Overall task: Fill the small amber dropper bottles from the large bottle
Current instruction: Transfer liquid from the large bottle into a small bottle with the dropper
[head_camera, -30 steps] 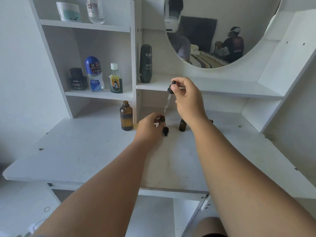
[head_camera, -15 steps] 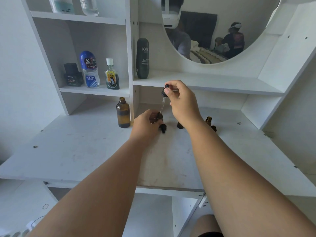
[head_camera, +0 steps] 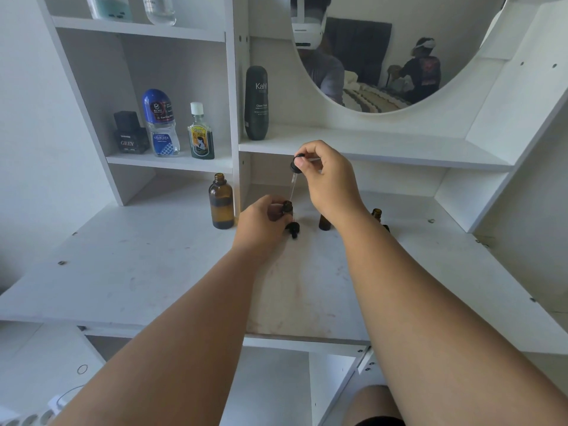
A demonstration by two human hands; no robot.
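Observation:
The large amber bottle [head_camera: 221, 202] stands uncapped at the back of the white desk [head_camera: 153, 272], beside the shelf divider. My left hand [head_camera: 261, 224] grips a small amber bottle [head_camera: 287, 208] upright on the desk. My right hand [head_camera: 327, 179] pinches the black bulb of a glass dropper [head_camera: 294, 176], whose tip points down just above that bottle's mouth. A loose black dropper cap [head_camera: 293, 229] lies in front of it. Two more small amber bottles [head_camera: 324, 222] [head_camera: 376, 214] stand to the right, partly hidden by my right wrist.
Shelves at the back hold a black box [head_camera: 127, 137], a blue-capped roll-on [head_camera: 159, 123], a small green bottle [head_camera: 201, 132] and a tall black bottle [head_camera: 256, 103]. A round mirror [head_camera: 384, 50] hangs above. A power strip [head_camera: 27, 418] lies on the floor at lower left.
My right hand has lowered the dropper until its tip sits over the small bottle held by my left hand. The view has shifted slightly downward.

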